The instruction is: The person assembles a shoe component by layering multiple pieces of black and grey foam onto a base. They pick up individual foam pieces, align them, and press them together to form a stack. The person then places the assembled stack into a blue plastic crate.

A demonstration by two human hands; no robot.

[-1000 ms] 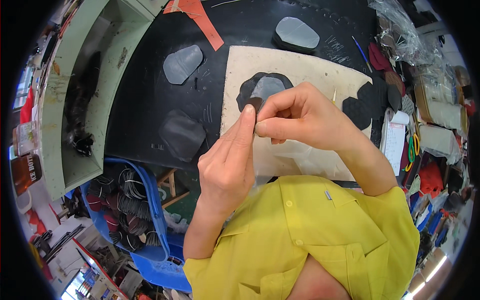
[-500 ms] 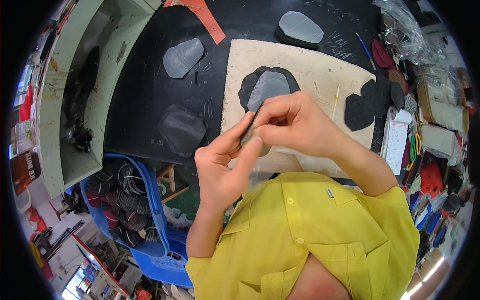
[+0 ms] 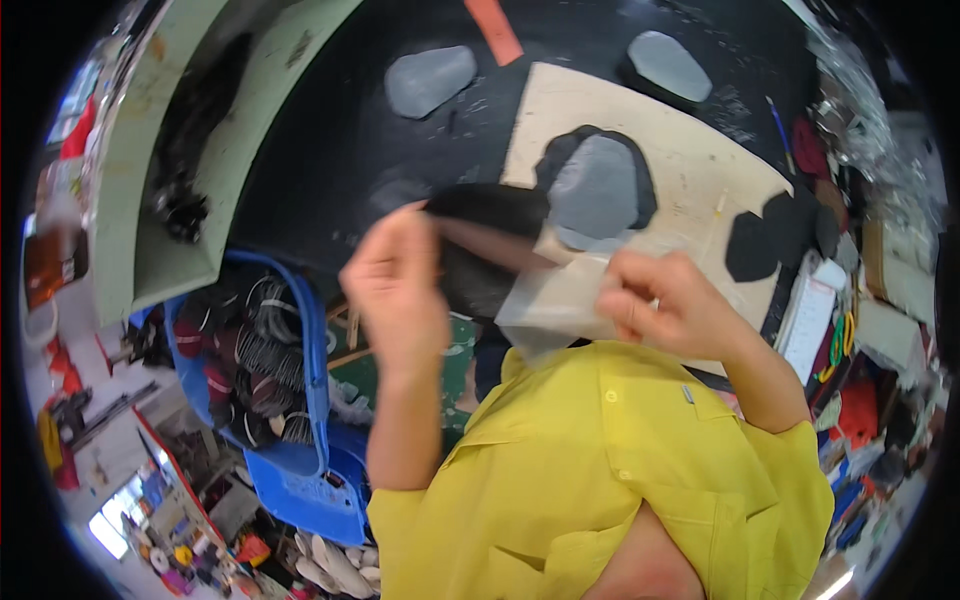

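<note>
My left hand (image 3: pixel 395 275), smeared by motion, grips the edge of a thin black cut-out piece (image 3: pixel 480 215). Closed in a pinch, my right hand (image 3: pixel 665 300) holds a translucent whitish film (image 3: pixel 555 305). The film stretches from those fingers towards the black piece; whether the two still touch is too blurred to tell. Beyond my hands, a grey rounded piece (image 3: pixel 600 190) lies over black pieces (image 3: pixel 646 180) on the cream board (image 3: pixel 540 95).
Another grey piece (image 3: pixel 430 80) and a grey-topped stack (image 3: pixel 670 65) lie on the black table. At right are dark cut-outs (image 3: pixel 750 245), a notepad (image 3: pixel 805 320) and scissors (image 3: pixel 840 345). A blue basket (image 3: pixel 318 375) of bundled pieces stands at left, beside a pale green trough (image 3: pixel 120 240).
My hands were together over the board; now they are apart, the left with the black piece, the right drawing the film towards my body. The whole view has shifted.
</note>
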